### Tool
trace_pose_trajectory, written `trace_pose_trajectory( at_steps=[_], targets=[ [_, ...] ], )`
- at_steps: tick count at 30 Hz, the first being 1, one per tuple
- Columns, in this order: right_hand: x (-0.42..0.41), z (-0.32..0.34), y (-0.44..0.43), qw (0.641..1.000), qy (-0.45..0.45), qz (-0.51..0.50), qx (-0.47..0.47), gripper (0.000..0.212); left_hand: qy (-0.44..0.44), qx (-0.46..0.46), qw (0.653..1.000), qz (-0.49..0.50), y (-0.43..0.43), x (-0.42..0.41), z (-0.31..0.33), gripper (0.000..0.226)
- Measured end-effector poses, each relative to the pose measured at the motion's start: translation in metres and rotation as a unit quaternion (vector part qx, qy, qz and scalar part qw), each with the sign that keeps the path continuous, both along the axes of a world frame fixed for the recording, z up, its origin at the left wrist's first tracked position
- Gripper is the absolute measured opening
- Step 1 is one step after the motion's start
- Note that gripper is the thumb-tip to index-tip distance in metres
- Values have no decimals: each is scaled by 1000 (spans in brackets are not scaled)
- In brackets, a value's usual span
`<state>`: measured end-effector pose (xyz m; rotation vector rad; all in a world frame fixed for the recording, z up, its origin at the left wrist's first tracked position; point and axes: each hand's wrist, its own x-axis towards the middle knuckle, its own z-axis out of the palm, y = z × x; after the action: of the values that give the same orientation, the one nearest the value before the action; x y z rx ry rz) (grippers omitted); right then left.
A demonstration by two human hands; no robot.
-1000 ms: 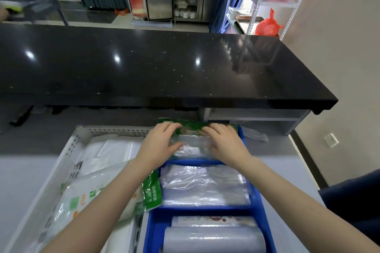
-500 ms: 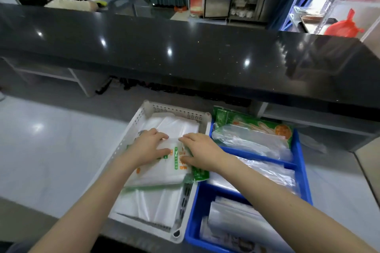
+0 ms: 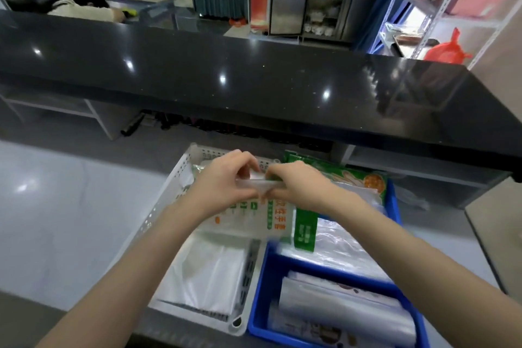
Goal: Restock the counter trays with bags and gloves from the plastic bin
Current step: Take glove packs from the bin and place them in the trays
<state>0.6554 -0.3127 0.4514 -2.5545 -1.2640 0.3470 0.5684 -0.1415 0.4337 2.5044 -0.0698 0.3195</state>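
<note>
Glove pack held over white bin.
We note left hand [image 3: 223,178] and right hand [image 3: 299,186] fingers pinching the glove pack [image 3: 254,213] top edge; pack hangs toward 6 o'clock.

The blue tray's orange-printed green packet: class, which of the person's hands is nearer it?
Right. The right hand sits just beside the green packet; the left hand is farther, over the white tray.

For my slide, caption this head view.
Both hands grip a glove packet above the white tray.

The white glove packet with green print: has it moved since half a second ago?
Yes. The glove packet lay flat inside the white tray; now both hands, left hand and right hand, hold its top edge, tilted up above the tray.
</note>
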Motion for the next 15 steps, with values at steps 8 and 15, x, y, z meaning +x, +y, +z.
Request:
trace_pose_trajectory(
  at_steps=[8,15],
  targets=[
    [35,27,-113,990,5,-139,-1,18,50,177,982,-48,-43,57,11,42],
    [30,18,-152,981,-43,-166,-86,25,13,29,989,-147,-105,83,5,28]
  ],
)
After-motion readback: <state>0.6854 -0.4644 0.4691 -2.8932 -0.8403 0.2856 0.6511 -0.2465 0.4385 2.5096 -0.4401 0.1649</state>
